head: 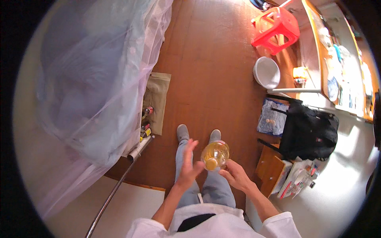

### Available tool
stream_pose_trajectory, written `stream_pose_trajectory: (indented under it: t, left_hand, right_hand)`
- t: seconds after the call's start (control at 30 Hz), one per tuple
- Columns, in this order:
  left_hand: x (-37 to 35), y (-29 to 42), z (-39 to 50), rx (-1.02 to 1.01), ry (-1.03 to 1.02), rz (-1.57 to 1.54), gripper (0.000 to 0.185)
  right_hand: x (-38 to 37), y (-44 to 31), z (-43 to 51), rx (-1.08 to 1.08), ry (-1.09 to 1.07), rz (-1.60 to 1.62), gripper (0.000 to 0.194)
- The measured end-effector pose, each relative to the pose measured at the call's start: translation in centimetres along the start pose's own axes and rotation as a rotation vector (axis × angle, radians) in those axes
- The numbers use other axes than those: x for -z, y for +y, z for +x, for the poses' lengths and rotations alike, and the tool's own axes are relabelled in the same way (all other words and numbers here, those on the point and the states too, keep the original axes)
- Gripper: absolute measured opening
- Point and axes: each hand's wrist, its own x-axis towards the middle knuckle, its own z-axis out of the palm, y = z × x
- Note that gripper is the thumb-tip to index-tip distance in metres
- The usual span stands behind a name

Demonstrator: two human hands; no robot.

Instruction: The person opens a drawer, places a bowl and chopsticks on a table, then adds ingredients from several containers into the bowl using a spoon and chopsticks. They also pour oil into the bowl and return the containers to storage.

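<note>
A clear plastic bottle (218, 151) with a yellow cap and yellowish liquid is held upright before my body, above my legs and grey shoes. My right hand (235, 175) grips it at its right side, fingers partly hidden by the bottle. Just left of the bottle is my left hand (189, 168), slightly blurred, its fingers apart and pointing away from me. The thumb lies close to the bottle near the cap; whether it touches cannot be told.
At left hangs a sheer bed net (98, 83), beside bottles (148, 111) on a beige mat (159, 104) and a metal pole (113, 190). Right are a red plastic stool (275, 47), white basin (267, 73), black backpack (312, 134), wooden drawer cabinet (268, 168) and a cluttered shelf (323, 62).
</note>
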Motion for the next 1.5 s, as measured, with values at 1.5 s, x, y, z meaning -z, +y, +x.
stream_pose_trajectory:
  t: [1.5]
  left_hand:
    - [4.9,-32.9,15.9,0.206,0.219,0.485,0.019]
  right_hand:
    - [-37.7,8.2,72.2,0.061,-0.011,1.123,0.021]
